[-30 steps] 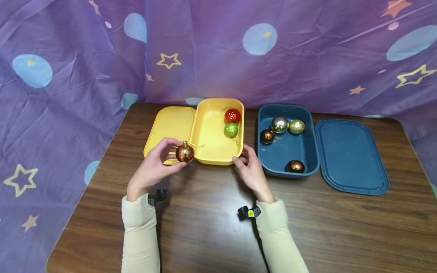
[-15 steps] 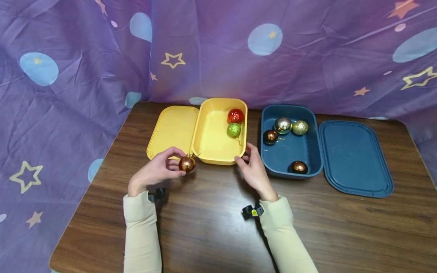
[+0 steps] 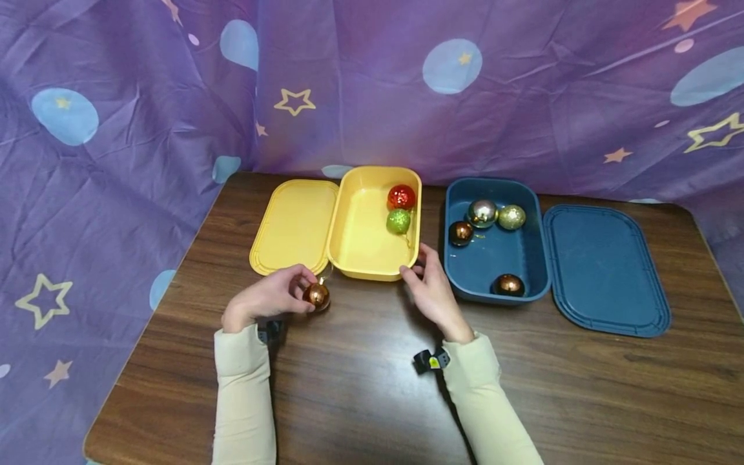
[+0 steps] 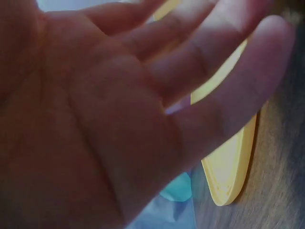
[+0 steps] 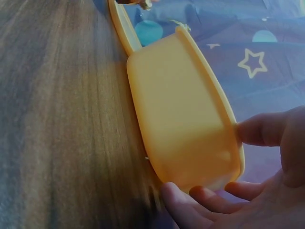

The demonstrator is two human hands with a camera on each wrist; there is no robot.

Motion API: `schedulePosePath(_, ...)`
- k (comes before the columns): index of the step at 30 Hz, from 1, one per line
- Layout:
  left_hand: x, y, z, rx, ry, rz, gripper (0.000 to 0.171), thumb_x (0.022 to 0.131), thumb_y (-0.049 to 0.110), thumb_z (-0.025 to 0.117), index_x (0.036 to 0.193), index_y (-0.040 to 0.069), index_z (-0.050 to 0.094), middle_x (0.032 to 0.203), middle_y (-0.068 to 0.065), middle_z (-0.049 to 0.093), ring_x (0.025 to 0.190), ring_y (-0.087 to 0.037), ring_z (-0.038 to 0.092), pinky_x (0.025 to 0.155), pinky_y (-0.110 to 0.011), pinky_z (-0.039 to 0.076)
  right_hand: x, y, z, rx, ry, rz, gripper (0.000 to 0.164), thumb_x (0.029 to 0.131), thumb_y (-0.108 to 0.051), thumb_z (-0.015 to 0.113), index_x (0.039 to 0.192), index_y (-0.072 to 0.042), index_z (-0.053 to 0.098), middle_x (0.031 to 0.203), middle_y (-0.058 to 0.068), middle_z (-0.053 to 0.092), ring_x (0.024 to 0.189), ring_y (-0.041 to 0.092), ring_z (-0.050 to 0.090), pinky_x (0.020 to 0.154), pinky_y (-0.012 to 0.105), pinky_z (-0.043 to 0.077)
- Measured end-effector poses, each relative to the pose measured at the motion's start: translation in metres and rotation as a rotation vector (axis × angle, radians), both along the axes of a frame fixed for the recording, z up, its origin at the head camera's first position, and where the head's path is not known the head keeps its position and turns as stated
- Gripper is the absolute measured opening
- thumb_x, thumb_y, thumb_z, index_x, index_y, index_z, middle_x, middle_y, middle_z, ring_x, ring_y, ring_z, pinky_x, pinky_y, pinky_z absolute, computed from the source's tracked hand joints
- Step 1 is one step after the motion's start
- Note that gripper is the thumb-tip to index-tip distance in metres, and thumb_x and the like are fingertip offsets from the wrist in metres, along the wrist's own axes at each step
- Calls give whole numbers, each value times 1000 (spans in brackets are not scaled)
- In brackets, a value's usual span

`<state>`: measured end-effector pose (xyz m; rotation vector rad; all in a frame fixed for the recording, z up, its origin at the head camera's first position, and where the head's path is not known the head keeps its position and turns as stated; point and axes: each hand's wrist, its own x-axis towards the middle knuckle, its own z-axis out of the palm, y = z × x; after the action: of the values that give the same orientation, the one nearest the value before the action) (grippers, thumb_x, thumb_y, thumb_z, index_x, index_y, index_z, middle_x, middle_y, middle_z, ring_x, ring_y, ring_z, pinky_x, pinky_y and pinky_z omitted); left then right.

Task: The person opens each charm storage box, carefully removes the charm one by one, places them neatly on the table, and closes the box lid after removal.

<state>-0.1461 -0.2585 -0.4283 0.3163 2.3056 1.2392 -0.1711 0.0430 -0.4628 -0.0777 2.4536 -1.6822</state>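
A shiny copper bauble (image 3: 316, 296) with a gold loop is held between the thumb and fingers of my left hand (image 3: 270, 299), low over the table in front of the yellow lid (image 3: 293, 226). Whether it touches the tabletop I cannot tell. My right hand (image 3: 431, 294) grips the near right corner of the yellow box (image 3: 357, 255); in the right wrist view its thumb lies at the rim and its fingers (image 5: 183, 207) against the wall. Inside that box lie a red bauble (image 3: 401, 197) and a green glitter bauble (image 3: 398, 221). The left wrist view shows mostly palm, with the bauble hidden.
Right of the yellow box stands a blue box (image 3: 485, 271) with a silver bauble (image 3: 482, 213), a pale gold glitter bauble (image 3: 511, 217) and two dark copper baubles (image 3: 508, 285). A blue lid (image 3: 607, 271) lies beside it. A purple star-patterned cloth (image 3: 372, 77) hangs behind the table (image 3: 360, 387).
My left hand has brought the copper bauble down and toward the near side, away from the yellow box's edge. The right hand stays at the box corner. The view has shifted slightly.
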Motion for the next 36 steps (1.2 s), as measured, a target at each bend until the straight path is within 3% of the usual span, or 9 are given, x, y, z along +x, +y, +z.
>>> schedulePosePath(7,3,-2,2,-108,-24,-13,37,75,3,73,107,-4,55,92,-11,61,74,-15,52,65,-22,45,0,1,1,11,-7,14,64,95,-19,55,148,-2,25,141,21,45,119,35,54,100,44,46)
schedulePosePath(13,2,-1,3,-149,-13,-31,36,75,6,73,106,-3,57,93,-11,63,75,-15,53,67,-24,46,-1,1,1,15,-5,16,64,95,-19,55,148,-2,25,142,21,44,119,35,55,100,44,47)
schedulePosePath(28,-5,8,-4,-149,90,-7,38,82,9,69,117,-3,58,97,-13,64,88,-20,58,77,-28,47,-1,1,2,20,1,22,62,95,-19,54,148,-1,26,141,21,44,118,35,55,101,45,46)
schedulePosePath(36,-5,8,-6,-139,93,4,35,84,9,69,115,-2,58,98,-15,64,89,-22,58,78,-29,48,1,1,3,23,-12,23,62,96,-19,54,148,-2,26,142,21,43,119,34,54,101,44,46)
